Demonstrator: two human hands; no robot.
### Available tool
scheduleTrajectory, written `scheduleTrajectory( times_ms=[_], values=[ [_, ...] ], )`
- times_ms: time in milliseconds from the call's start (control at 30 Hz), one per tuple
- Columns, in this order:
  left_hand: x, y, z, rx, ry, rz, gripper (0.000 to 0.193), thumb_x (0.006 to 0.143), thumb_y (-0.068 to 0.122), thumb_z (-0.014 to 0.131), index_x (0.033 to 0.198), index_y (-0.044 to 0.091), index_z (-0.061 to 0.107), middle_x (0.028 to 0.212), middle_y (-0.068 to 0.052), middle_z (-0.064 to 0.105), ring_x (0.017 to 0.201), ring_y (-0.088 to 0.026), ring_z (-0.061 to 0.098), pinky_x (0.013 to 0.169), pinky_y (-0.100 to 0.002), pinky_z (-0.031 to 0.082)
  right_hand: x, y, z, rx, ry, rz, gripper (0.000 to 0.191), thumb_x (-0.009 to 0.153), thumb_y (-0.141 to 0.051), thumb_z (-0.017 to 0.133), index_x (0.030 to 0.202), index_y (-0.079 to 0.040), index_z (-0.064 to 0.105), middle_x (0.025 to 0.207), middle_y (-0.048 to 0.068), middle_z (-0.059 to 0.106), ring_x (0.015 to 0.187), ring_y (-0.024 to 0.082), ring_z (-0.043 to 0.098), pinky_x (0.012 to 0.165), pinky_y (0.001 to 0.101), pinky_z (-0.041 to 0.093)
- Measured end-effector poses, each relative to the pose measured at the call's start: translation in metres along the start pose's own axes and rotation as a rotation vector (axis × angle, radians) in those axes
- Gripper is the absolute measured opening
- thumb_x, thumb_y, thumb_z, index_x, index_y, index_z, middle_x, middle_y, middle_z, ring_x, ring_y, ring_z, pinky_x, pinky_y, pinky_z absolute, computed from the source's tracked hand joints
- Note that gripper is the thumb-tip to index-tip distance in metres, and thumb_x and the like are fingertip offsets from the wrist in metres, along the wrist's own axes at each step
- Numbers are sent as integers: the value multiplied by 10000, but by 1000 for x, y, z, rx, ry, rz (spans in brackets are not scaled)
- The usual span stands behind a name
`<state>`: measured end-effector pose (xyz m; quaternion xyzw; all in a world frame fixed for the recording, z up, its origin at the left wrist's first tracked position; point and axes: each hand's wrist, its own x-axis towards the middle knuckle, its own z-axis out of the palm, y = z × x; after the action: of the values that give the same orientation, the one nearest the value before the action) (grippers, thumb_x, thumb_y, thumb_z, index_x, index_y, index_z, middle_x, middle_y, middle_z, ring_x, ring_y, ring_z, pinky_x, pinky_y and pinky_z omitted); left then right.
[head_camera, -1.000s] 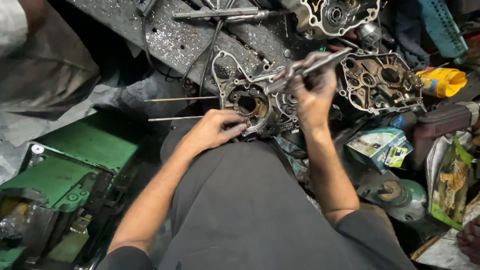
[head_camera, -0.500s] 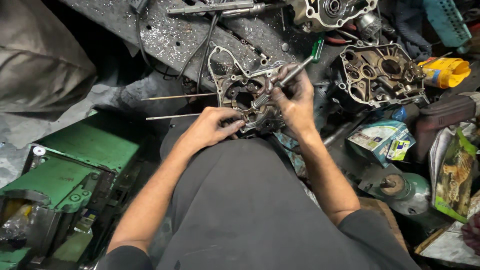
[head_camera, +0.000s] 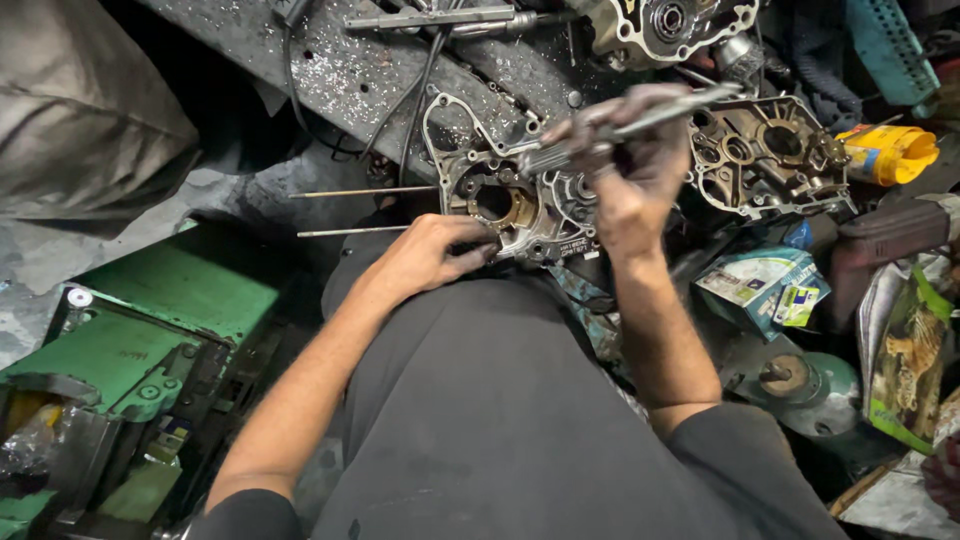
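A grimy, cast-aluminium engine crankcase half (head_camera: 510, 195), ribbed and pierced with round bores, was propped on the person's dark-trousered lap, apparently so that its open face was tilted up toward the eyes. The left hand (head_camera: 430, 255) was pressed against its lower edge, fingers curled on the casting, seemingly to steady it. The right hand (head_camera: 625, 165), blackened with oil, was closed around a long grey steel tool (head_camera: 630, 125), held aslant above the case with its thicker knurled end pointing down toward the bores; whether the tip touched the metal could not be told.

Two thin steel studs (head_camera: 360, 210) were seen projecting sideways from the case, beyond the left hand. Just past the right hand a second crankcase half (head_camera: 765, 160), dull silver and full of webbed pockets, was laid face up. Farther to that side a yellow plastic bottle (head_camera: 885, 155) was lying on its side, and nearer the right forearm a small teal cardboard box (head_camera: 760, 290). Beside the left elbow, green painted metal parts (head_camera: 150, 330) were stacked.
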<state>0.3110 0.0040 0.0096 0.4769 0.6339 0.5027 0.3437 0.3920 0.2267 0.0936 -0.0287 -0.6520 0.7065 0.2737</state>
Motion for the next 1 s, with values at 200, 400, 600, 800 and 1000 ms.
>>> scheduleTrajectory(
  times_ms=[200,400,600,800,1000],
  values=[
    [0,-2,-2,-3,-28,18,263,897,154,727,1087,-29,714,1031,-198,735,943,-385,712,813,-435,565,-26,8,21,-423,-319,424,280,923,159,601,1052,-82,538,971,135,655,903,242,691,813,406,632],
    [-4,-1,1,-298,51,-239,228,946,158,716,1104,-5,718,991,-153,747,801,-258,772,671,-343,609,-17,-2,-12,-117,175,282,275,1029,58,675,1166,-80,480,1042,113,678,900,220,723,738,341,597],
    [-15,10,-7,-265,174,-326,220,933,135,732,1122,23,738,1028,-86,743,762,-153,770,589,-278,605,-33,0,-26,-35,314,289,303,1029,-19,713,1175,-79,455,1016,100,670,981,264,730,928,436,642],
    [-37,20,2,268,173,199,276,882,133,770,1154,93,738,1101,-75,735,926,-241,741,764,-333,599,-69,9,-45,-88,383,333,284,1058,28,711,1203,-50,480,1069,129,675,948,237,703,936,406,618],
    [-45,12,24,654,72,363,417,855,133,665,1269,109,711,1167,-50,721,936,-179,701,705,-309,566,-96,12,-52,-72,465,459,288,995,10,682,1165,-75,467,1044,104,682,952,226,708,818,368,582]
  ],
)
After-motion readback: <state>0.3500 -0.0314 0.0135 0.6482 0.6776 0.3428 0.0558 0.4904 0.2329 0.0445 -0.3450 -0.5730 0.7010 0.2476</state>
